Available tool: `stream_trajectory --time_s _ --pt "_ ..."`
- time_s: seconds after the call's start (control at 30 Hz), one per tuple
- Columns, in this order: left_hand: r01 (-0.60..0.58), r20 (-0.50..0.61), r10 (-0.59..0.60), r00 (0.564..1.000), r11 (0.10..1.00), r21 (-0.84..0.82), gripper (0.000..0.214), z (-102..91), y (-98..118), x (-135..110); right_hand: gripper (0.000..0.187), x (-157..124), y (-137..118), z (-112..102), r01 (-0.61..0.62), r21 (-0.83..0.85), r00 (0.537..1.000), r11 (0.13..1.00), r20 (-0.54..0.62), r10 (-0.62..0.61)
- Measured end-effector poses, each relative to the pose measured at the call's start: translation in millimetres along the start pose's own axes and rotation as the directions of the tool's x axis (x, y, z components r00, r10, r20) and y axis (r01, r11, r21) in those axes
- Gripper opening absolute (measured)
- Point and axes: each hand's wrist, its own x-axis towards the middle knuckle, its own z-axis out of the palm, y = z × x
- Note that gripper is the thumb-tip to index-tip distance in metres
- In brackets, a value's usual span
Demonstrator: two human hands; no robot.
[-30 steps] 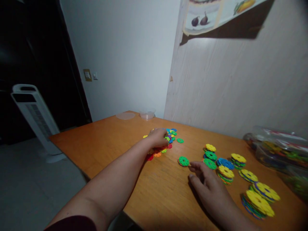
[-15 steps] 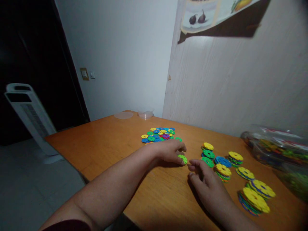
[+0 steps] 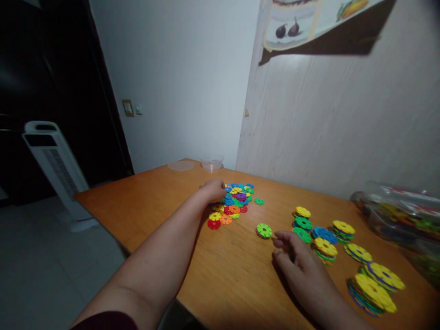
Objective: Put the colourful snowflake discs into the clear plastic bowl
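Note:
My left hand (image 3: pixel 213 189) reaches to the far left side of a loose pile of colourful notched plastic discs (image 3: pixel 237 201). Its fingers are mostly hidden behind the back of the hand, so what they hold, if anything, does not show. My right hand (image 3: pixel 297 259) rests on its side on the table, thumb and fingers apart, with nothing in it. Just left of its fingertips sits a short stack of discs (image 3: pixel 264 230) topped by a light green one. A single green disc (image 3: pixel 259 201) lies apart, right of the pile.
Several disc stacks stand right of my right hand, including a tall yellow-topped stack (image 3: pixel 373 291). Clear plastic containers (image 3: pixel 402 215) fill the table's right side. At the back are a clear bowl (image 3: pixel 211 164) and a flat lid (image 3: pixel 181 166). A tower fan (image 3: pixel 57 169) stands left.
My left hand has moved from the light green stack away to the far left of the pile, leaving the stack in view. My right hand stays in place. The view has shifted slightly.

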Motion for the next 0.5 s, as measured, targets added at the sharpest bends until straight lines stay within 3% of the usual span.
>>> stream_trajectory --time_s 0.1,0.2,0.3,0.5 --pt "0.071 -0.033 -0.069 0.997 0.997 0.044 0.034 3.6 -6 2 0.031 0 0 0 0.011 -0.011 1.0 1.0 -0.006 -0.012" --pt "0.032 0.044 -0.032 0.999 0.999 -0.001 0.044 9.5 -8 1 0.03 -1 0 -1 0.031 -0.027 0.999 0.999 -0.012 -0.032" --pt "-0.004 0.1 0.003 0.995 1.0 0.01 0.04 16.7 -4 0 0.029 0 0 -1 0.057 -0.069 0.998 0.996 -0.013 -0.058" --pt "-0.069 0.085 0.059 0.995 0.991 0.112 0.024 22.5 10 -3 0.03 0 1 -1 0.065 -0.099 0.998 0.993 0.0 -0.065"
